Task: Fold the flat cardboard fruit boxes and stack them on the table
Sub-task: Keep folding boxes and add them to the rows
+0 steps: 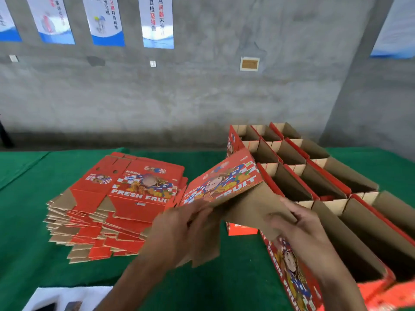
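— Two hands meet at the centre of the frame, both on one box. The left hand [179, 230] sits at lower centre, blurred, with its fingers curled over the near edge of the half-opened box [226, 187]. The right hand [298, 223], a little to the right, pinches a brown flap [251, 212] of that same box between thumb and fingers.

— Where does the box sit?

— It is lifted above the green table cover [33, 221], tilted, its red printed face turned to the upper left and its brown inside facing down and to the right.

— And the flat ones?

— A pile of flat boxes [116, 205] lies left of centre on the cover, red faces up with "FRESH FRUIT" printed on the top one, the brown flaps fanned out unevenly at the lower left edge of the pile.

— Any finished ones?

— Yes, folded boxes [314, 182] stand open-topped in rows along the right side of the frame, from mid-right down to the lower right corner, touching one another, with their brown insides showing.

— Anything else?

— A grey concrete wall [202, 90] fills the top half, with posters [157, 21] hanging along the upper left. Something white [67, 297] shows at the lower left edge; I cannot tell what it is.
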A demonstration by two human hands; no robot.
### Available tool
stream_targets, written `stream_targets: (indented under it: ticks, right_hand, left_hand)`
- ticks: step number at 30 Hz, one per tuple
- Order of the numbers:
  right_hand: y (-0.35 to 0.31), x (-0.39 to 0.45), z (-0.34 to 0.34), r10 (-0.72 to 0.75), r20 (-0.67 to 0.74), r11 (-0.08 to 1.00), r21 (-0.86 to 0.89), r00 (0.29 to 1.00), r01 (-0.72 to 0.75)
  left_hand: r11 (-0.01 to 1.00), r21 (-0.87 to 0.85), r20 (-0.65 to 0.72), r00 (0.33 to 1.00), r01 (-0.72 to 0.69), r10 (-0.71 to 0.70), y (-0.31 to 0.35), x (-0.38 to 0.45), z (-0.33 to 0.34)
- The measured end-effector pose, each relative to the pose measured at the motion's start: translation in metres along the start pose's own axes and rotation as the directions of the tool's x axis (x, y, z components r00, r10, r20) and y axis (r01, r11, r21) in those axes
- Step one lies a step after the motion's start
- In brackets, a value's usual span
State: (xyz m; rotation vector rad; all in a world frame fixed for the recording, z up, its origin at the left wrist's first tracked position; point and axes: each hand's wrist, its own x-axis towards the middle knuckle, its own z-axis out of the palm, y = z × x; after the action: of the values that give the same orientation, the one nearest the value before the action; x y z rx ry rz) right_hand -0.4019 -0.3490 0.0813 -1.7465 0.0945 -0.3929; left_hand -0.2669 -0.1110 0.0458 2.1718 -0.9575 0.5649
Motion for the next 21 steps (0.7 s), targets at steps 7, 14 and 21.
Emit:
stream_targets:
  ticks: [7, 14, 21]
  right_hand:
    - [-0.026, -0.004, -0.017, -0.285, -0.368, 0.945, -0.264, 0.885, 0.194]
    - [0.041, 0.043, 0.012, -0.054, -0.436, 0.985, -0.173, 0.898, -0.025]
    - [0.096, 0.058, 0.019, 0.081, -0.293, 0.934, -0.312, 0.953, -0.175]
  left_hand:
    - [0.994, -0.084, -0.046, 0.997, 0.063, -0.067, 0.022, 0.074, -0.042]
    - [0.993, -0.072, 0.292, 0.954, 0.097, -0.072, 0.004, 0.081, 0.036]
    - [0.98, 0.199, 0.409, 0.908, 0.012, -0.094, -0.028, 0.073, 0.07]
